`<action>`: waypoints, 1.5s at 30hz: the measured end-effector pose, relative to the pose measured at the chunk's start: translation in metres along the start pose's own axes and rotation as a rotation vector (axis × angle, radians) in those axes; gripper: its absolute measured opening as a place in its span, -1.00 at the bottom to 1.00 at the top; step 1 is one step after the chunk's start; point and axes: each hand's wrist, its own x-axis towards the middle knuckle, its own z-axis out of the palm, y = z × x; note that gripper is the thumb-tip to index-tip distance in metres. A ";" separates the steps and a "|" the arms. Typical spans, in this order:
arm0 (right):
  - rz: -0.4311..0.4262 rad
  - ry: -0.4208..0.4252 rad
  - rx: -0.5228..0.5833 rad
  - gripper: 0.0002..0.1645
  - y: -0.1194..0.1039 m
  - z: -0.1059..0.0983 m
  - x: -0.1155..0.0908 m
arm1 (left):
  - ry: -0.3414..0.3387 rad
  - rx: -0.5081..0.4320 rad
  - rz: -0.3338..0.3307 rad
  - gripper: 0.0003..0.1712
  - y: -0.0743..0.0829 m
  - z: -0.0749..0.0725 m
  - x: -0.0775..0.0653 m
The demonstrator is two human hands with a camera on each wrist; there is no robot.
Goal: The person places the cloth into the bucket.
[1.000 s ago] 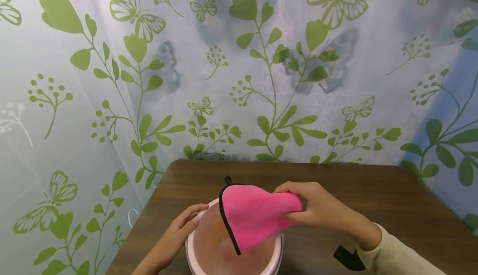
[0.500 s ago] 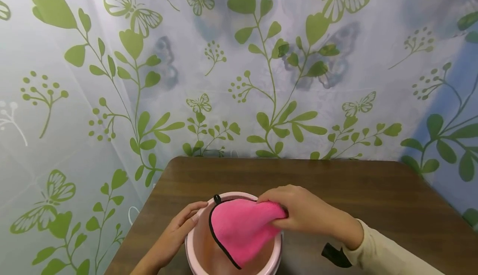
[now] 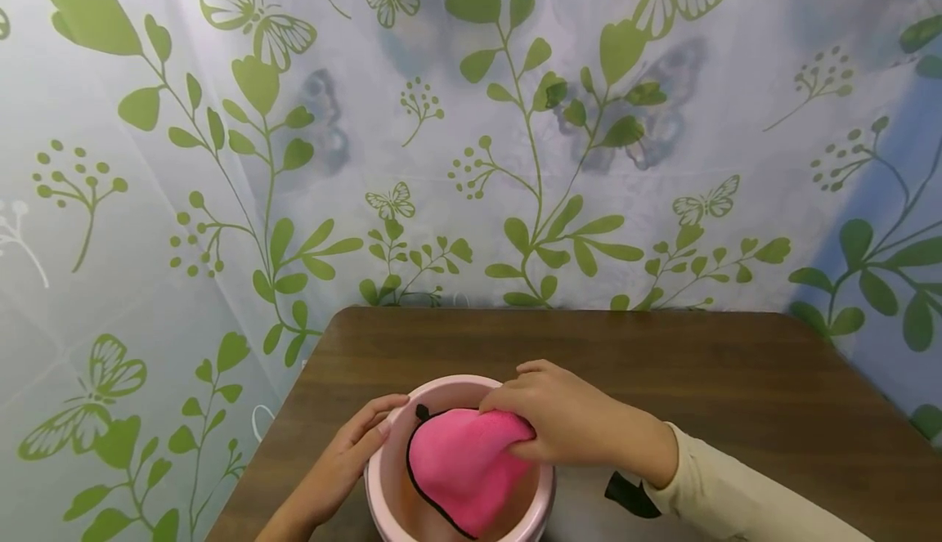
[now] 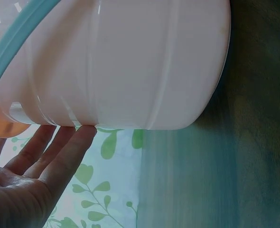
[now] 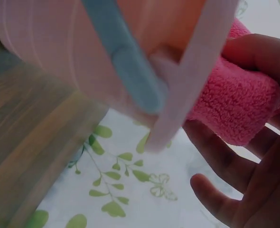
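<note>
A pink bucket [image 3: 459,384] stands on the table, its lower part cut off by the head view's bottom edge. My right hand [image 3: 577,423] pinches one end of a pink towel [image 3: 464,464] with black edging and a small black loop. The towel hangs within the bucket's mouth. In the right wrist view, thumb and fingers hold the fluffy towel [image 5: 239,104] beside the rim. At the bucket's left, my left hand [image 3: 334,464] touches the rim. Its straight fingers lie against the bucket's ribbed wall [image 4: 130,61] in the left wrist view.
A blue handle [image 4: 19,35] hangs along the bucket's outside. The brown wooden table [image 3: 589,338] ends at a curtain [image 3: 471,199] printed with leaves and butterflies. A black strap [image 3: 630,494] shows at the right sleeve.
My right hand has moved left and lower over the bucket, bringing the towel down from above the rim into its mouth. The left hand has stayed on the rim.
</note>
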 end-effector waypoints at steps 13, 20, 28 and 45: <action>0.027 -0.163 -0.024 -0.64 -0.013 0.014 0.011 | 0.005 0.001 -0.026 -0.57 0.000 0.002 0.001; 0.061 -0.207 -0.033 -0.58 -0.016 0.021 0.010 | 0.002 0.004 -0.026 -0.56 0.001 0.002 0.001; 0.063 -0.198 0.017 -0.50 -0.014 0.022 0.008 | -0.008 -0.002 -0.021 -0.56 0.001 0.002 0.002; 0.094 -0.039 -0.074 -0.49 -0.001 0.004 0.000 | 0.056 0.283 0.050 -0.61 0.020 -0.020 0.023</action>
